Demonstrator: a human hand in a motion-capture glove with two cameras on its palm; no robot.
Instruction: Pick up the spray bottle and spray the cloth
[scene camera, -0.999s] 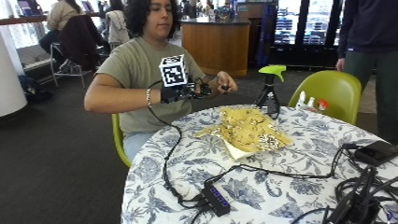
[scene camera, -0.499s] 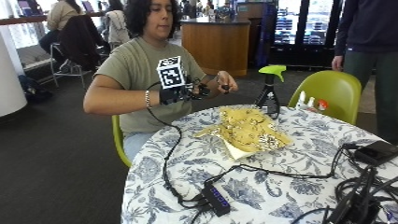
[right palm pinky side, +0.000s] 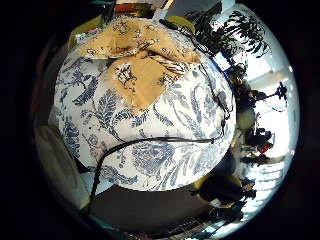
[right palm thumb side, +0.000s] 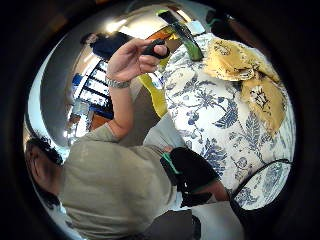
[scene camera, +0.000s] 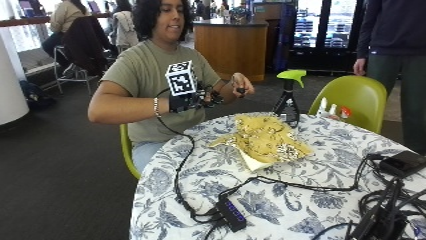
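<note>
The spray bottle (scene camera: 287, 100), dark with a green head, stands on the far side of the table beside the yellow patterned cloth (scene camera: 266, 137). My gloved right hand (scene camera: 200, 99) hovers in the air over the table's near edge, left of the cloth and apart from the bottle, fingers relaxed and holding nothing. The bare left hand (scene camera: 238, 85) is raised next to it and pinches a small black object (right palm thumb side: 155, 48). From the palm, the cloth (right palm pinky side: 135, 60) lies crumpled on the tablecloth. The bottle (right palm thumb side: 185, 35) stands behind the cloth (right palm thumb side: 245, 70).
The round table (scene camera: 200, 200) has a blue floral cover. Black cables and a small box (scene camera: 229, 215) run across its front, more cables and a black block (scene camera: 399, 162) at the right. Small bottles (scene camera: 331, 109) stand before a green chair (scene camera: 353, 97).
</note>
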